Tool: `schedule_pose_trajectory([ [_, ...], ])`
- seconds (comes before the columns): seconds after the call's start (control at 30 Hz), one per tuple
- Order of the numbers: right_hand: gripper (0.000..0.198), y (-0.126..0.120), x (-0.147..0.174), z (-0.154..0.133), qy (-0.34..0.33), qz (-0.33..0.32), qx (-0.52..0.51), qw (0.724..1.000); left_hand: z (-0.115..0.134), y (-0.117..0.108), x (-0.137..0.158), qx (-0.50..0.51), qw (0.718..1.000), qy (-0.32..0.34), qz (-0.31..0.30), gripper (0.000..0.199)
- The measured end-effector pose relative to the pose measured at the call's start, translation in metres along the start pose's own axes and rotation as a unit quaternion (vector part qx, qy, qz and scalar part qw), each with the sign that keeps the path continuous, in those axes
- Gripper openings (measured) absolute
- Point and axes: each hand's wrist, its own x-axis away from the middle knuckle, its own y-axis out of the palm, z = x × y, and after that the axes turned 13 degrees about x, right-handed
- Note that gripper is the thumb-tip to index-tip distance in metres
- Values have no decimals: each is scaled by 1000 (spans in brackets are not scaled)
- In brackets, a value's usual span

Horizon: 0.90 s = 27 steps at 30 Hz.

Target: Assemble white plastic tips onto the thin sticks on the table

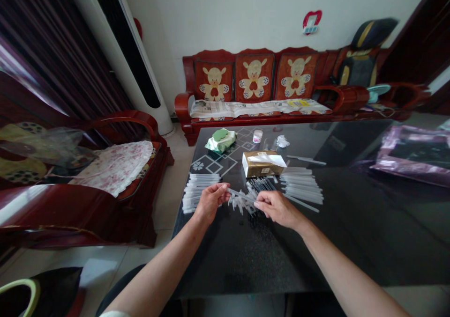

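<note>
My left hand (211,200) pinches one end of a slim, translucent white pen-like tube (242,195). At its other end, the fingers of my right hand (281,208) are closed on it. The tube is held just over the dark tabletop, above a loose heap of small translucent white pieces (236,205). Left of my left hand lies a row of white tubes (193,190). Beyond my right hand is a second row of similar tubes (304,187). Thin dark sticks (262,184) lie between the rows, partly hidden by my right hand.
Behind the sticks stands a tissue box (263,164). Farther back are a green wipes packet (221,141), a small white jar (258,136) and a crumpled white tissue (282,141). One tube (306,160) lies apart. A purple plastic package (415,153) covers the table's right side.
</note>
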Motion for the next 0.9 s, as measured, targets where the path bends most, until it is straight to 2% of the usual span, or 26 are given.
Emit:
schedule_pose_trajectory([
  [0.13, 30, 7, 0, -11, -59, 49, 129, 989, -2, 0, 0, 13, 1000, 1, 4, 35],
  [0.27, 35, 15, -1, -12, -69, 72, 239, 966, -2, 0, 0, 55, 998, -23, 4, 30],
  [0.4, 33, 19, -1, -13, -74, 84, 290, 951, -2, 1, 1, 66, 997, -48, -4, 28],
  [0.57, 33, 22, 0, -18, -70, 88, 317, 942, -8, 4, 4, 22, 1000, -18, 4, 32],
  [0.7, 35, 25, 0, -21, -65, 92, 253, 961, -15, 4, 6, 18, 1000, 18, 13, 32],
  [0.8, 39, 25, -2, -20, -64, 75, 122, 988, -18, 4, 7, 22, 999, 29, 11, 31],
  [0.9, 39, 27, -4, -16, -60, 61, -17, 996, -18, 5, 9, 22, 999, 31, 11, 30],
])
